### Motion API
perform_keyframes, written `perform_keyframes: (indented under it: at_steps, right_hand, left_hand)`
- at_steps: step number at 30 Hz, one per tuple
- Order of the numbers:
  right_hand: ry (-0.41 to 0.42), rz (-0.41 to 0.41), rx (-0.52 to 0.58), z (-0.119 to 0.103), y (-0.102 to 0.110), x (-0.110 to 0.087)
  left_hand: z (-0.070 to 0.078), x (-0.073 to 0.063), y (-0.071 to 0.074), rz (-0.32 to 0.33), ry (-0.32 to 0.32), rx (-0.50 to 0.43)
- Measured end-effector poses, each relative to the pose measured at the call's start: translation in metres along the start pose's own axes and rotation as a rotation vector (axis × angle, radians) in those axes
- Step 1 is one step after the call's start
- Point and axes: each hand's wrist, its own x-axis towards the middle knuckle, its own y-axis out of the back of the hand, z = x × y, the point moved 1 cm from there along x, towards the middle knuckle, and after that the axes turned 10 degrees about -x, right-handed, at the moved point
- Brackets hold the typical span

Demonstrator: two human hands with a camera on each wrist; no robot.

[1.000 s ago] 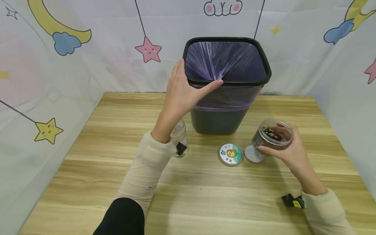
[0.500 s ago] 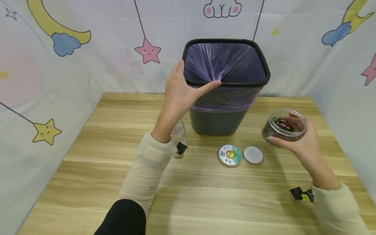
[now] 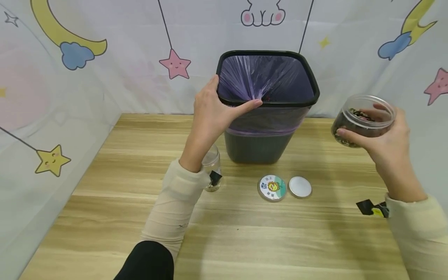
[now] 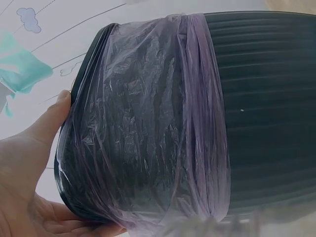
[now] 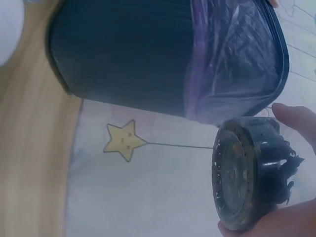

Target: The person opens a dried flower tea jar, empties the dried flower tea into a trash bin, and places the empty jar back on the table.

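Note:
My left hand (image 3: 213, 112) grips the near left corner of a dark trash can (image 3: 260, 147), its thumb along the front rim. A purple liner bag (image 3: 266, 77) lines the can and folds over its outside; the left wrist view shows this fold (image 4: 143, 113) close up. My right hand (image 3: 392, 144) holds a clear open-topped jar (image 3: 362, 126) in the air to the right of the can. Dark dried leaves with pink bits fill its lower part. In the right wrist view the jar's round base (image 5: 234, 173) faces the camera, beside the can.
On the wooden table (image 3: 280, 241) lie a lid with a sunflower picture (image 3: 272, 187) and a plain white lid (image 3: 300, 187), side by side. Another clear jar (image 3: 211, 171) stands partly behind my left forearm. Patterned cloth (image 3: 140, 70) surrounds the table at the back and sides.
My right hand has lifted the jar up and to the right, away from the white lid, which now shows whole. The left hand stays on the trash can.

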Motion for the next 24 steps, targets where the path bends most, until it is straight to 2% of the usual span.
perform_keyframes:
  at_steps: [6,13,24]
  right_hand:
    - [0.034,0.064,-0.027,-0.017,0.001,0.02]
    - [0.088,0.093,-0.189,-0.036,-0.003,0.036]
    - [0.244,0.145,-0.269,-0.067,-0.016,0.063]
  left_hand:
    - [0.0,0.0,0.001,0.019,-0.023,-0.023]
    - [-0.001,0.0,0.0,0.034,-0.055,-0.054]
    - [0.0,-0.001,0.0,0.042,-0.074,-0.063]
